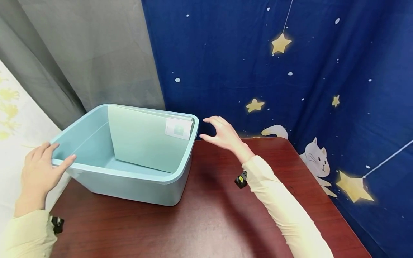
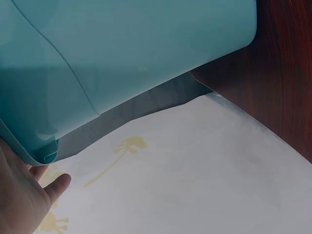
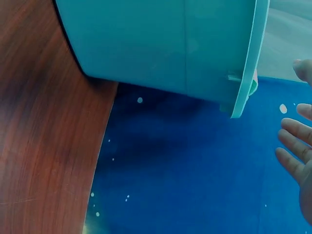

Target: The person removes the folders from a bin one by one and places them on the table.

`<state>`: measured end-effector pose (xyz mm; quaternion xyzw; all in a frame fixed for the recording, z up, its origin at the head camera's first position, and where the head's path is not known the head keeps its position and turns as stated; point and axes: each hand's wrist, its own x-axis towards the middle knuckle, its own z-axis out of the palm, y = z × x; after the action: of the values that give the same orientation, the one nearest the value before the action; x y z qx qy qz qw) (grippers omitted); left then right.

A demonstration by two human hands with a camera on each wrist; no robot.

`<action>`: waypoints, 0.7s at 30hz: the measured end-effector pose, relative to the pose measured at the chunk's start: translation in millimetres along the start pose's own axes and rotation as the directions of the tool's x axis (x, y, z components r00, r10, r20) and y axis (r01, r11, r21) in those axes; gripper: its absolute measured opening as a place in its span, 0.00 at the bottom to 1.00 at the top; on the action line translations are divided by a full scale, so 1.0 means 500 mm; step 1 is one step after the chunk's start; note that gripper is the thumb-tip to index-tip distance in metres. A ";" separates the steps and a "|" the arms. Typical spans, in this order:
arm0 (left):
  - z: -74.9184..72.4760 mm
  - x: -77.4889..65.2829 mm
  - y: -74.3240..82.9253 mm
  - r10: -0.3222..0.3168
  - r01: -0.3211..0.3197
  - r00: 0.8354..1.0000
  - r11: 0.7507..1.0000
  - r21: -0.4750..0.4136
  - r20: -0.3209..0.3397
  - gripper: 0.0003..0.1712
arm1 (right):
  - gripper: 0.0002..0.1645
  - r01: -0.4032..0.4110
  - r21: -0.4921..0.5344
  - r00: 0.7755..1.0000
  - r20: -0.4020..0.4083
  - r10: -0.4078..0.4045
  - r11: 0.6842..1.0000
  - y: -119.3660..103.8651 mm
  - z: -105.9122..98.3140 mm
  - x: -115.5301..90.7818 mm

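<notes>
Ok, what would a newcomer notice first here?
Likely the pale blue tub, left of centre in the head view, with a pale green panel leaning inside. The left hand touches the tub's near-left corner; the right hand hovers beyond its right rim. At right, a dark blue curtain shows yellow stars.

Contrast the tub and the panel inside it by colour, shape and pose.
The tub is light blue; the panel is pale green. The tub is deep and open-topped; the panel looks flat. The tub rests on the table; the panel stands inside the tub. Both have pale colours.
</notes>
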<state>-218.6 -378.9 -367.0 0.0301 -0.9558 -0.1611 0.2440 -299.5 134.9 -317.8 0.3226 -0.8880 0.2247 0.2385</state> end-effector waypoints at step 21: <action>0.004 -0.003 0.003 0.000 -0.001 1.000 1.000 -0.024 -0.030 0.43 | 0.27 -0.100 0.046 0.985 0.146 0.093 0.994 -0.011 0.066 0.099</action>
<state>-218.3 -376.7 -368.9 0.0293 -0.9500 -0.1719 0.2589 -338.5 89.7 -314.0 0.3008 -0.9112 0.2355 0.1541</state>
